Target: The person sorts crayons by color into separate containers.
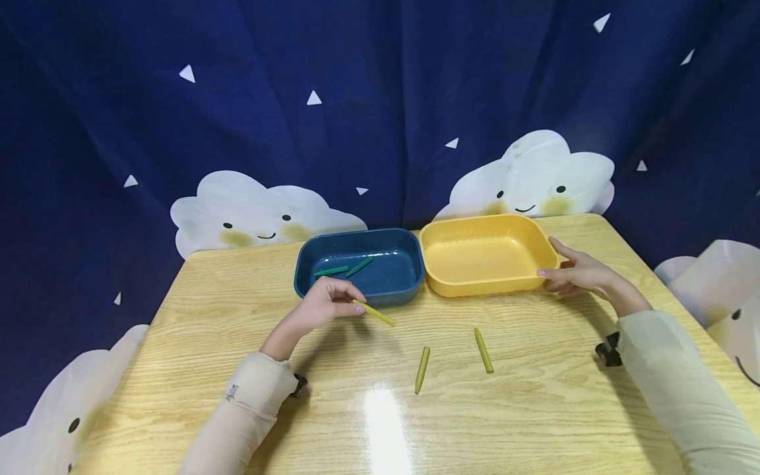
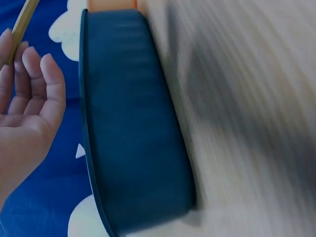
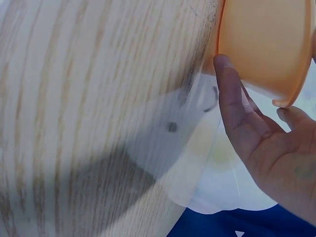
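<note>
My left hand point(image 1: 328, 305) pinches a yellow crayon point(image 1: 375, 314) between thumb and fingers, just in front of the dark blue bin point(image 1: 380, 298). Seen from the left wrist, the crayon point(image 2: 22, 24) sticks up past the fingertips, beside the bin's outer wall point(image 2: 128, 118). Two green crayons point(image 1: 331, 270) lie inside the blue bin. At the right end of the yellow bin point(image 1: 475, 289), my right hand point(image 1: 584, 272) touches the corner with extended fingers. In the right wrist view, fingertips meet the bin's wall point(image 3: 266, 49) and the thumb is at its rim.
Two more yellow crayons, a left one point(image 1: 422, 371) and a right one point(image 1: 483, 350), lie apart on the wooden table point(image 1: 516, 422). Both bins stand side by side near the table's back edge. Behind hangs a navy curtain point(image 1: 356, 39) with clouds.
</note>
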`<state>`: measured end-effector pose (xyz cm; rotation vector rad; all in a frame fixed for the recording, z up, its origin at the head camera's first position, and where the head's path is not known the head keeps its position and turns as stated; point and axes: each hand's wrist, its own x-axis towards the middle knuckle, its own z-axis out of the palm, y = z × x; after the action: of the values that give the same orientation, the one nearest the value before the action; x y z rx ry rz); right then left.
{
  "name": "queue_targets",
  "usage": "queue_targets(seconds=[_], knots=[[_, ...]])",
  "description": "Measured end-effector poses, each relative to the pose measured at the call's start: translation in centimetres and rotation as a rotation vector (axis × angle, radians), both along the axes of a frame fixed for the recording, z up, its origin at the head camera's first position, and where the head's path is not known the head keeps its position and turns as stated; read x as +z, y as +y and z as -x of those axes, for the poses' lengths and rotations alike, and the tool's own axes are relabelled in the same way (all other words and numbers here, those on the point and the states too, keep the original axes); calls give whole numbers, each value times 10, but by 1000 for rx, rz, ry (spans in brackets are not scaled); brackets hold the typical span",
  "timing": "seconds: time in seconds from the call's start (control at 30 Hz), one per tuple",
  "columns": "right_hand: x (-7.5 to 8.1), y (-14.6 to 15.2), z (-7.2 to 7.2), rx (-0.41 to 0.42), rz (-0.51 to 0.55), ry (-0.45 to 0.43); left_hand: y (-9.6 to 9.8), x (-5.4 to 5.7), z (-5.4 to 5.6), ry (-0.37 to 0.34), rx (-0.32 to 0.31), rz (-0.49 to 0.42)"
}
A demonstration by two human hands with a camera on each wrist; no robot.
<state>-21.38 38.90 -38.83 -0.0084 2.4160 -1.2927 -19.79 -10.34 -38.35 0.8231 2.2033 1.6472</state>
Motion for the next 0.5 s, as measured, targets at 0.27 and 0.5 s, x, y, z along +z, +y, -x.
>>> queue_targets(seconds=[0.27, 0.5], knots=[[-2, 2, 1, 3, -5, -11, 24, 14, 12, -32, 113, -25], [-1, 2, 2, 9, -18, -11, 44, 23, 27, -16, 150, -91]])
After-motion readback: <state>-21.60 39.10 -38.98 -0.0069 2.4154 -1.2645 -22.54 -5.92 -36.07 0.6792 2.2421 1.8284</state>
